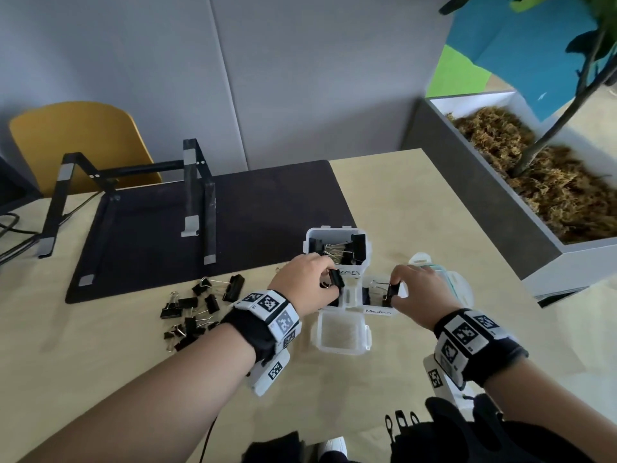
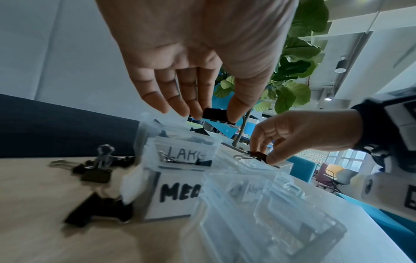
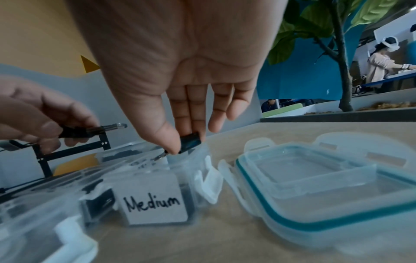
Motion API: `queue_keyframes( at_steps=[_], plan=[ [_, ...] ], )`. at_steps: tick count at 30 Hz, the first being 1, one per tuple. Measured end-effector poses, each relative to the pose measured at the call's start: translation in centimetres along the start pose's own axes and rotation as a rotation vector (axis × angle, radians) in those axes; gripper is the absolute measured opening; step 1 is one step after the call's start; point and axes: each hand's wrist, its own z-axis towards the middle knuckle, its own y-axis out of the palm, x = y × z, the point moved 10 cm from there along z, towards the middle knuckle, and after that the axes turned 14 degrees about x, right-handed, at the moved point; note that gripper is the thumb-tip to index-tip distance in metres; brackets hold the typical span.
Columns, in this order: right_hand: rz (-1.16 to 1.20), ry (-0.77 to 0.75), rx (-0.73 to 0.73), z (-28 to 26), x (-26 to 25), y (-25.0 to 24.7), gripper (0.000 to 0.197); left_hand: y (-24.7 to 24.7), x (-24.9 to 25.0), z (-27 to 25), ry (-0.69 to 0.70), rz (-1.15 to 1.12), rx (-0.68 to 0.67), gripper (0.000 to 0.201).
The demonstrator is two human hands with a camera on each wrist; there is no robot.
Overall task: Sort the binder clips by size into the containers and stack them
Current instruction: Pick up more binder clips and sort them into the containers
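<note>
My left hand (image 1: 329, 285) pinches a black binder clip (image 1: 337, 279) between thumb and fingers, just in front of the Large container (image 1: 337, 232), which holds several big clips. In the left wrist view that clip (image 2: 215, 114) hangs above the labelled containers (image 2: 178, 194). The right hand (image 1: 397, 290) pinches another black clip (image 1: 391, 291) at the rim of the Medium container (image 3: 155, 204); thumb and fingers hold this clip (image 3: 191, 142) by its body. An empty clear container (image 1: 340, 334) sits nearest me. Several loose clips (image 1: 197, 309) lie left of my left wrist.
Clear lids with a teal seal (image 3: 315, 178) lie right of the containers. A black laptop stand (image 1: 197, 195) stands on a dark mat (image 1: 267, 212) behind. A planter box (image 1: 517, 195) borders the table's right side, and a yellow chair (image 1: 76, 138) is at back left.
</note>
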Motion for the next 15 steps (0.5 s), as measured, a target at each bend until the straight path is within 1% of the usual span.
queue_keyframes(
  at_steps=[5,11,15],
  plan=[
    [-0.002,-0.078,-0.063,0.5,0.2,0.6,0.022,2.9,3.0,0.8,0.087,0.064,-0.064,0.042],
    [0.112,-0.028,-0.108,0.4,0.9,1.3,0.022,5.5,5.1,1.2,0.184,0.171,-0.071,0.042],
    [0.124,-0.01,-0.113,0.5,1.3,1.6,0.024,5.7,5.2,1.3,0.193,0.179,-0.04,0.039]
  ],
)
